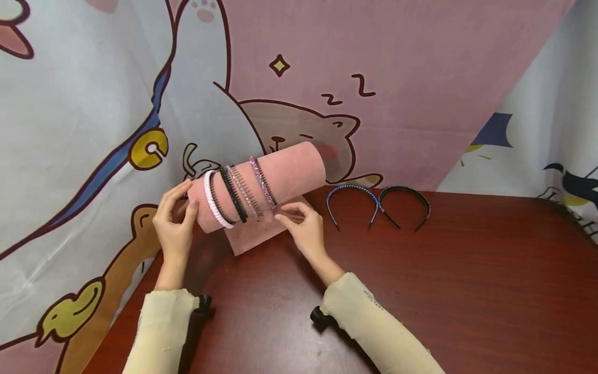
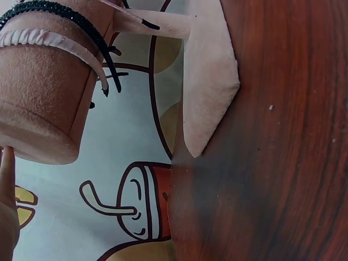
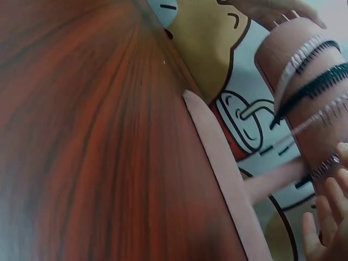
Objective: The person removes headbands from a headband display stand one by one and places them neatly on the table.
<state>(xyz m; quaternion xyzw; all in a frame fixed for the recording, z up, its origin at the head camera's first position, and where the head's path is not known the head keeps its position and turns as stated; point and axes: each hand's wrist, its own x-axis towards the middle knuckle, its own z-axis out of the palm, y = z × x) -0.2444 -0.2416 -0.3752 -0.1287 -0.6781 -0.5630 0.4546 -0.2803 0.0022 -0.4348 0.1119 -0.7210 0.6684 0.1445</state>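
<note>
A pink padded headband stand, a cylinder on a post with a flat base, stands tilted in the head view. Around it sit a white headband, a black glittery headband, a clear toothed headband and a pink glittery headband. My left hand grips the cylinder's left end with thumb and fingers. At the pink glittery headband's lower end, my right hand pinches with thumb and index finger; its other fingers are loose in the right wrist view.
A blue headband and a black headband lie side by side on the dark red wooden table, right of the stand. A cartoon-printed cloth hangs behind and to the left of the table.
</note>
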